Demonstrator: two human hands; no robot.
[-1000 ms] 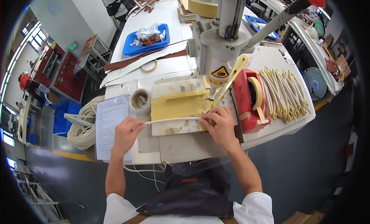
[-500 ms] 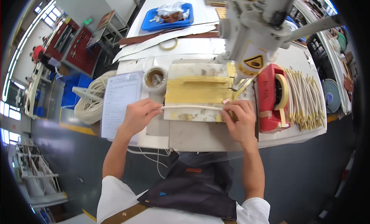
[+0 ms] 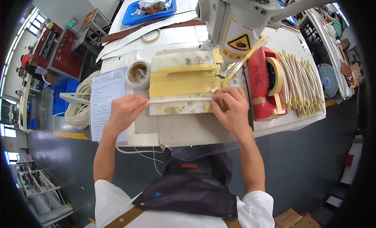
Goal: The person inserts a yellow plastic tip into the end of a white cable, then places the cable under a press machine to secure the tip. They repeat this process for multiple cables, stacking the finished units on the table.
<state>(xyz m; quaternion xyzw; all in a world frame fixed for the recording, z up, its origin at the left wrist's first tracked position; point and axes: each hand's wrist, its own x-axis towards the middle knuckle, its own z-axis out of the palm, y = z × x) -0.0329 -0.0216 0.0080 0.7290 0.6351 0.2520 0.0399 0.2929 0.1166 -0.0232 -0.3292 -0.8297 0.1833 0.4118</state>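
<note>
A short white cord (image 3: 180, 100) is stretched nearly straight across the front of a white board (image 3: 168, 61) by my two hands. My left hand (image 3: 127, 110) pinches its left end between thumb and fingers. At the other end, my right hand (image 3: 232, 106) is closed on the cord, its lower fingers curled under. Strips of yellow tape (image 3: 182, 85) cover the middle of the board, just beyond the cord. A small pinkish piece (image 3: 214, 89) lies by my right fingertips. The board sits beside a grey press machine (image 3: 239, 30) with a warning label.
Right of the board stands a red tape dispenser (image 3: 261, 90), then a row of cut cords (image 3: 299, 81) with yellow ends. At left are a tape roll (image 3: 139, 72), a printed sheet (image 3: 106, 106) and a coil of cord (image 3: 78, 114). A blue tray (image 3: 129, 18) sits farther back.
The view has shifted, so the table items appear farther left and higher. Both hands keep hold of the cord, which still lies across the board's front.
</note>
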